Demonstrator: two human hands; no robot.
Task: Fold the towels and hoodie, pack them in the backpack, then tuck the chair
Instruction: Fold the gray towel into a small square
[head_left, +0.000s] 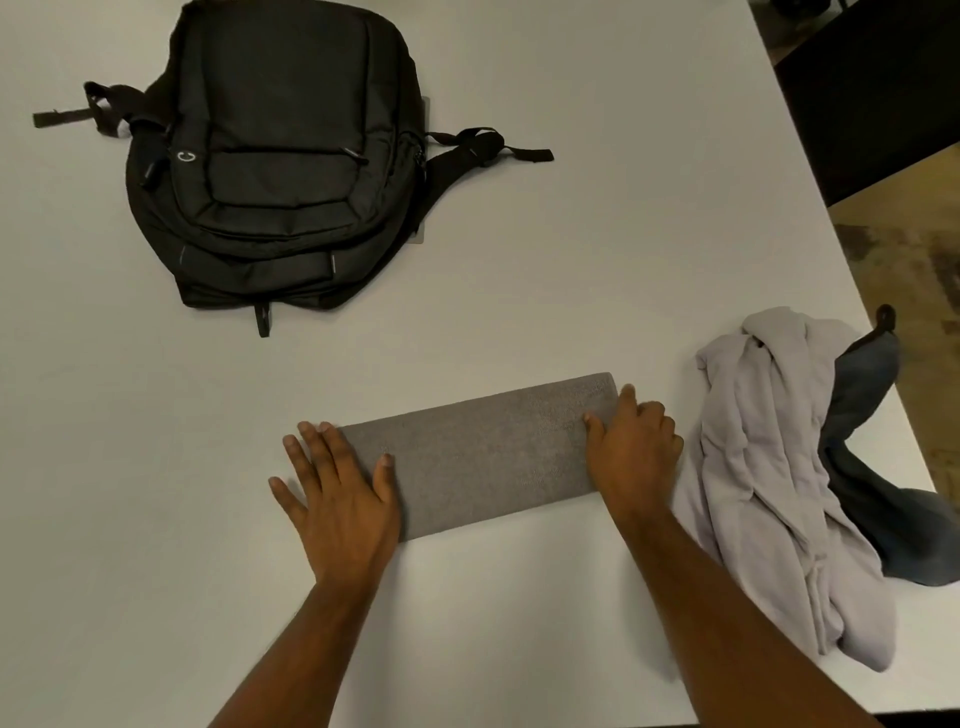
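1. Both hands press on the folded grey towel (480, 457) at six o'clock on the surface (571, 234): the left hand (337, 488) lies flat with spread fingers on its left end, and the right hand (631, 447) rests on its right end, fingers curled over the edge, apparently pinching it.
2. Soft and limp, the towel should crease easily; taking it by the two short ends looks best.
3. At three o'clock the pale hoodie (769, 478) lies crumpled over a dark blue cloth (862, 467), perhaps another towel.
4. At eleven o'clock the black backpack (280, 156) lies closed, as far as shows; no chair can be made out with certainty.
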